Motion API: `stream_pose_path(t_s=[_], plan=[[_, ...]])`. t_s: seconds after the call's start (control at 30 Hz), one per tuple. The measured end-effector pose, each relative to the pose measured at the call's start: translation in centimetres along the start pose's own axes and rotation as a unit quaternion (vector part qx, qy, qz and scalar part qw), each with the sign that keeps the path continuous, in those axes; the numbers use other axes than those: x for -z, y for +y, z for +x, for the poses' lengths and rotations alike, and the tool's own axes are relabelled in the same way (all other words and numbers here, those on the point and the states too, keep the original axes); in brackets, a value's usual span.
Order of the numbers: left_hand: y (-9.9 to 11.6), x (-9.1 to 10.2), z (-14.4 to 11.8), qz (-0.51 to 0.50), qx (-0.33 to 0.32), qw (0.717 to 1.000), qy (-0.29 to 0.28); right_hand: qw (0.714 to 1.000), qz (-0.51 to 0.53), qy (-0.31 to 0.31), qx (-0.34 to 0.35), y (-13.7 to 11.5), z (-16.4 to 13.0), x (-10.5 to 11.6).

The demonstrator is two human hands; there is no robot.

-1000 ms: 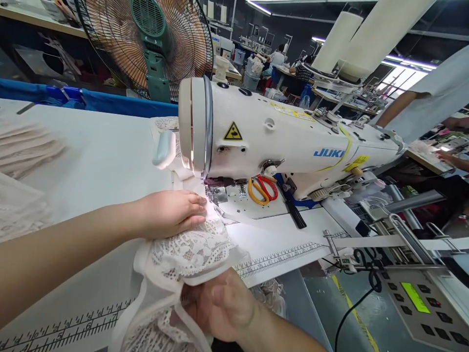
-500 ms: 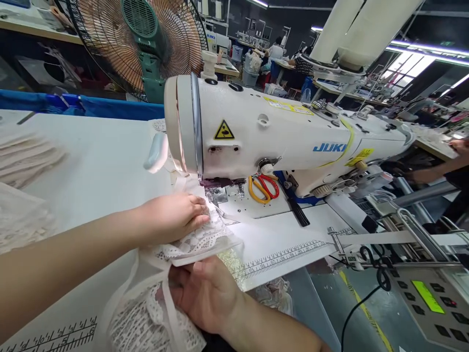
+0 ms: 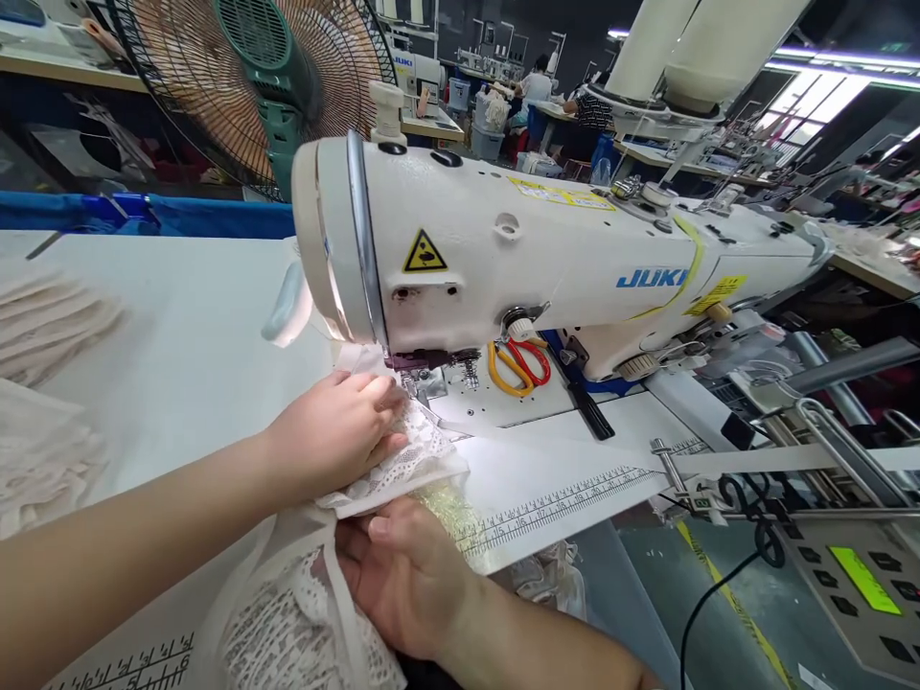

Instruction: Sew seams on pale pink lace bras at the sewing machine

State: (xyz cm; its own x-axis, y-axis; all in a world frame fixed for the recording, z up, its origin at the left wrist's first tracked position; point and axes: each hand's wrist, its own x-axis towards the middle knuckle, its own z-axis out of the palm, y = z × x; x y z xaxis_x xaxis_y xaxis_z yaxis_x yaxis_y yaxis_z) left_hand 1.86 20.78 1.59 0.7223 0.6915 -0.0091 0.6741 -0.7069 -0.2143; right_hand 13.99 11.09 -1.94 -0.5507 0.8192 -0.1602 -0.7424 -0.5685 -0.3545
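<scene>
A white lace garment [image 3: 280, 613] runs from the table's near edge up under the presser foot [image 3: 413, 383] of a white sewing machine [image 3: 460, 249]. My left hand [image 3: 337, 426] lies over the lace just in front of the foot, its fingers bent and gripping the cloth. Lower down, my right hand [image 3: 409, 575] is turned palm up, its thumb closed over the garment's edge and its other fingers partly hidden beneath. A plain band hangs in a loop by the right fingers. The stitching point itself is mostly covered by cloth and the left fingers.
Yellow-and-red-handled scissors [image 3: 518, 367] and a black-handled tool [image 3: 590, 412] lie under the machine arm. Stacked pale fabric pieces [image 3: 50, 316] sit at left. A fan [image 3: 265, 86] stands behind. A control panel [image 3: 855, 585] is at lower right.
The left fingers have bunched up more on the lace by the foot. The right hand keeps its hold with little movement. The camera view has shifted slightly.
</scene>
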Motion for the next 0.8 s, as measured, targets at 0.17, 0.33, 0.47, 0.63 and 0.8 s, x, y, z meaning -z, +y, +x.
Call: stream_pose_path(t_s=[0.17, 0.33, 0.47, 0.63, 0.8], plan=[[0.1, 0.5, 0.8, 0.024, 0.034, 0.997, -0.064, 0.999, -0.034, -0.014, 0.009, -0.2, 0.0, -0.1], [0.6, 0.4, 0.7, 0.005, 0.06, 0.986, -0.156, 0.997, -0.056, -0.049, 0.038, 0.2, 0.3, 0.2], [-0.5, 0.4, 0.1, -0.017, 0.058, 0.984, -0.165, 0.987, -0.137, -0.086, 0.013, 0.3, -0.2, 0.6], [-2.4, -0.5, -1.1, -0.055, 0.028, 0.992, -0.114, 0.818, -0.561, -0.11, 0.065, -4.0, -2.8, 1.5], [0.5, -1.8, -2.9, -0.113, -0.116, 0.986, 0.033, 0.421, -0.878, -0.043, 0.221, -10.5, -2.1, 2.3]])
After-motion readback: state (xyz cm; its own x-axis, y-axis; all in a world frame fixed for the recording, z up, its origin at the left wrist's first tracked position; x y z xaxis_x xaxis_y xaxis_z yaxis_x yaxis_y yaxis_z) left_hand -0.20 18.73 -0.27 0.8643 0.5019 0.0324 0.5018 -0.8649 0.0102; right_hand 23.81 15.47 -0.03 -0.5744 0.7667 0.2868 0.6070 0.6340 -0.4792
